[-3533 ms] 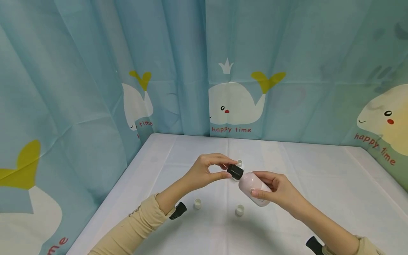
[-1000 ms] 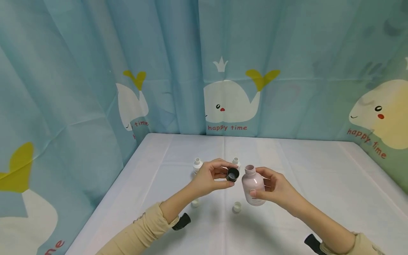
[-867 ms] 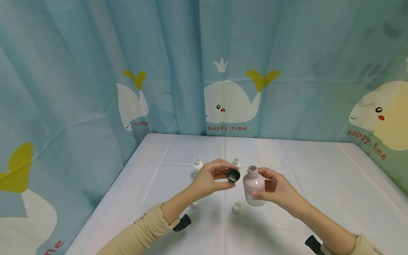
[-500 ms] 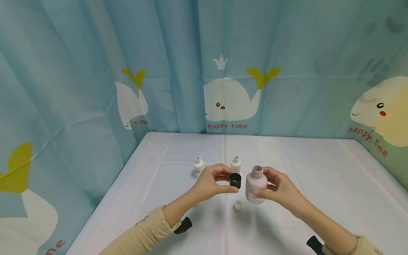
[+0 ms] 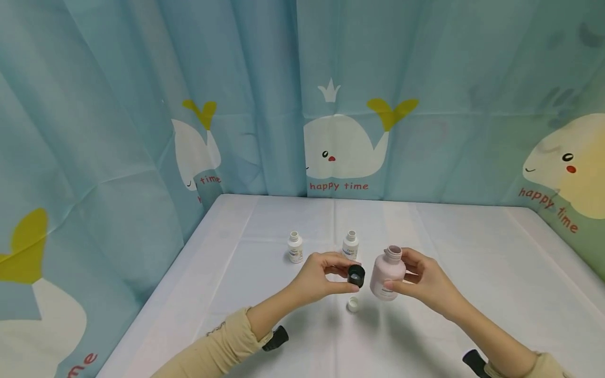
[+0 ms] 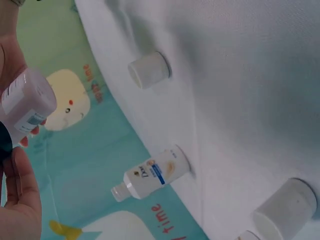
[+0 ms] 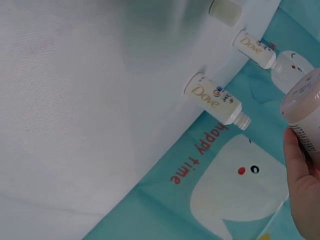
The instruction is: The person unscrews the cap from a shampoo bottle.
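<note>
Pink bottle (image 5: 387,275) stands upright in the air over the middle of the worktop (image 5: 472,273), neck open, its long axis vertical, the right hand (image 5: 425,281) curled round its body. Just beside it on the side toward the left edge, the left hand (image 5: 326,275) pinches the black cap (image 5: 356,275) at about the height of the bottle's shoulder, not touching. Below the two lies a white cap (image 5: 353,303). Farther back two small white bottles (image 5: 295,248) stand uncapped, well short of the far edge. Whale-printed curtain (image 5: 340,152) closes the room behind.
</note>
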Available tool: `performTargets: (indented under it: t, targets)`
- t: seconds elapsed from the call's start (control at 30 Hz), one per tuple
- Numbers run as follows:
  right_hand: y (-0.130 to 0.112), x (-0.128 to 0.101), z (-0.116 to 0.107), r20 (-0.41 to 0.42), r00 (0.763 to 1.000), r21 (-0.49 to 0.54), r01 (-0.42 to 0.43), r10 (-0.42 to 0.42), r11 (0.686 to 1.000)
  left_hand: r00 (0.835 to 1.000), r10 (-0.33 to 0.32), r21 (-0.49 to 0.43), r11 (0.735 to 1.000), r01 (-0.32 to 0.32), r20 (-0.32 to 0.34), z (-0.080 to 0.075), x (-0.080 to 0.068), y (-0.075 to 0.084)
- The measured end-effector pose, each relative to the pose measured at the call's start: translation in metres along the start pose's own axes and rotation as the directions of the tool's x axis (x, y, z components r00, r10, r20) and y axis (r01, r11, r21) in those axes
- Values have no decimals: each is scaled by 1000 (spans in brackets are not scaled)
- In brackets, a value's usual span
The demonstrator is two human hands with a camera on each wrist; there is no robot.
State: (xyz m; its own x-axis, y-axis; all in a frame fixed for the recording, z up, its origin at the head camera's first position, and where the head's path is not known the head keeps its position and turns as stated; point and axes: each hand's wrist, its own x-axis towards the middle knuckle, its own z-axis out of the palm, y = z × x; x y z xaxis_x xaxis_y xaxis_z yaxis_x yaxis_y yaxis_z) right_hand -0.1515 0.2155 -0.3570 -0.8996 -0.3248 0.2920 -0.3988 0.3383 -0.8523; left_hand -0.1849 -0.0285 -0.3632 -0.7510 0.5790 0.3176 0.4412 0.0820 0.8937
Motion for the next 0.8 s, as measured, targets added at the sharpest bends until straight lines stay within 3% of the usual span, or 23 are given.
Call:
performTargets:
  t: [0.17,0.57,0.8]
  targets:
    - [7,0,-2,-26,999,-5,47,-47,999,1000,-13,-12,1000,13,1,5,0,-4]
    - [23,1,-17,-67,997,-100,17,-24,995,999,-19,22,1000,18,37,20,7,-8]
    - [30,4,-25,-86,995,-196,34,-51,980,997,-71,34,997,70,40,37,10,-12]
